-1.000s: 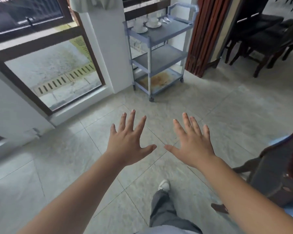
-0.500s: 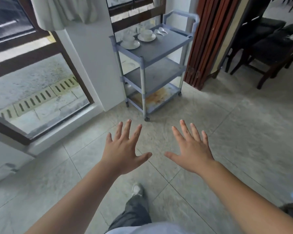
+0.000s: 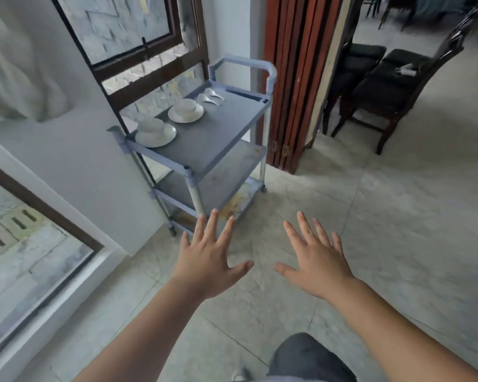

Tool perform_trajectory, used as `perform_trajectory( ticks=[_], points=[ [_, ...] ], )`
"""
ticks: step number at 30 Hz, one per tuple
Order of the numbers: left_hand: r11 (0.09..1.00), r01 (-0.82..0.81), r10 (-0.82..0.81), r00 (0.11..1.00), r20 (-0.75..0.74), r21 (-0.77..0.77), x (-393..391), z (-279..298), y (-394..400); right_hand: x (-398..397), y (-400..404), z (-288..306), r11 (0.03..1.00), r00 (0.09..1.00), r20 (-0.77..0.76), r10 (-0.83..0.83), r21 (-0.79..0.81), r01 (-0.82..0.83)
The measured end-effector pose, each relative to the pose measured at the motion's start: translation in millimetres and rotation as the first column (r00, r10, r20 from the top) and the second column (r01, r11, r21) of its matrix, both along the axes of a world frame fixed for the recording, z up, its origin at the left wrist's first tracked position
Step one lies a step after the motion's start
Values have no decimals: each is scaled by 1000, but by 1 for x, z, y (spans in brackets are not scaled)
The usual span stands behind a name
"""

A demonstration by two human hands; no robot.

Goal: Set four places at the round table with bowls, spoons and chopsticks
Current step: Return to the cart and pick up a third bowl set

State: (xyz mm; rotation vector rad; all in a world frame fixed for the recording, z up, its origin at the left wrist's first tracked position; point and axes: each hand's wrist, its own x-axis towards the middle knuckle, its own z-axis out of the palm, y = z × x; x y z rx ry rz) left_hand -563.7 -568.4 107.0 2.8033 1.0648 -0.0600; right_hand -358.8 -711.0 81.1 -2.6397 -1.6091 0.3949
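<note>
A grey three-shelf cart (image 3: 221,133) stands against the wall ahead. On its top shelf sit a white bowl on a saucer (image 3: 152,127) at the near left, a second white bowl on a saucer (image 3: 186,107) behind it, and white spoons (image 3: 211,95) at the back. My left hand (image 3: 209,257) and my right hand (image 3: 316,257) are held out low in front of the cart, palms down, fingers spread, holding nothing. The round table is out of view, and I see no chopsticks.
A low window (image 3: 25,244) and white wall (image 3: 94,175) lie to the left. A brown folding door (image 3: 295,78) stands right of the cart. Dark wooden chairs (image 3: 384,86) stand beyond it at the right. Pale floor tiles (image 3: 398,230) stretch to the right.
The view has closed in on the cart, which now looks larger and nearer. Both hands stay spread and empty in front of me.
</note>
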Motion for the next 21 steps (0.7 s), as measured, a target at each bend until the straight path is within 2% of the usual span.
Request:
perform_trajectory(
  ticks=[6, 11, 17, 21],
  points=[
    [1000, 15, -14, 1000, -24, 4, 98, -26, 110, 93, 106, -20, 1000, 999, -40, -7, -30, 6],
    [999, -31, 30, 999, -22, -21, 176, -24, 194, 178, 203, -17, 998, 998, -44, 44, -41, -45],
    [996, -73, 71, 996, -50, -43, 242, -23, 285, 257, 324, -5, 988, 991, -5, 130, -77, -130],
    [989, -124, 121, 991, -49, -74, 276, -43, 351, 293, 402, -10, 981, 983, -5, 182, -74, -181]
  ],
)
